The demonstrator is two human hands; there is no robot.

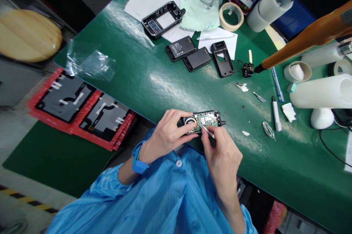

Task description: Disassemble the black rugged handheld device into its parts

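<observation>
My left hand grips the left end of a small opened black device with a green circuit board showing inside, held at the near edge of the green table. My right hand is closed on metal tweezers, whose tips reach into the device next to a round part at its left end. A blue wrist strap sits on my left wrist, and both arms wear blue sleeves.
Farther back lie a black housing frame, two black battery-like packs, a black cover, a tape roll, white rolls, pens and small parts. An orange tool juts in from the right. Red trays sit lower left.
</observation>
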